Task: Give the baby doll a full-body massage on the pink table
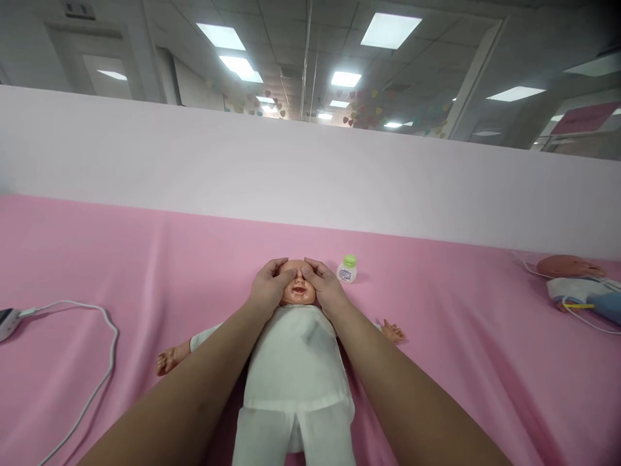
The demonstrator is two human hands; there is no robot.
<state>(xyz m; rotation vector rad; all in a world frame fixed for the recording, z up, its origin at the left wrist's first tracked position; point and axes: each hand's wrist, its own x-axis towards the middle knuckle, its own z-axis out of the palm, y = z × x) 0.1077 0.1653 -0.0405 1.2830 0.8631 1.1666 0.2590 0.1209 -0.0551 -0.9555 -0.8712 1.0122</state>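
A baby doll [297, 362] in white clothes lies on its back, its head away from me and its arms spread to the sides. My left hand [268, 283] cups the left side of the doll's head, with the thumb laid over one eye. On the other side my right hand [326, 283] holds the head the same way, its thumb across the other eye. The doll's nose and open mouth show between the hands. Just right of my right hand stands a small clear bottle [346, 272] with a green cap.
Pink cloth [436, 310] covers the surface, with a white low wall [310, 175] behind it. A second doll [567, 266] with thin tubing lies at the far right. At the left edge is a white device [8, 323] with a white cable [112, 349].
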